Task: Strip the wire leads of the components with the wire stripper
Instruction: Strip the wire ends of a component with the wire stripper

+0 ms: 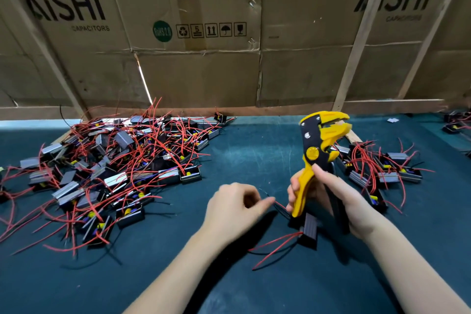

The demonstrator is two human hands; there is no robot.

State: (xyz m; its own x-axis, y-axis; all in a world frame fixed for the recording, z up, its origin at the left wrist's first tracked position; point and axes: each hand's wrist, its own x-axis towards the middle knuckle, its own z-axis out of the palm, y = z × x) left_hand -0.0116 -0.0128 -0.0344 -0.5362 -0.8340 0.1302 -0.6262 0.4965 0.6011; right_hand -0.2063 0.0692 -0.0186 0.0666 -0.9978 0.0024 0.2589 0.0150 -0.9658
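My right hand (339,194) grips the handles of a yellow and black wire stripper (318,150), which stands upright with its jaws open at the top. My left hand (234,209) pinches the thin red and black leads (279,205) of a small black component (309,233). The component hangs just below the stripper's handles, and more red leads trail from it to the lower left. The leads are away from the stripper's jaws.
A large heap of black components with red leads (109,168) covers the left of the dark green table (254,155). A smaller group (382,171) lies to the right of the stripper. Cardboard sheets (204,71) and wooden slats wall off the back.
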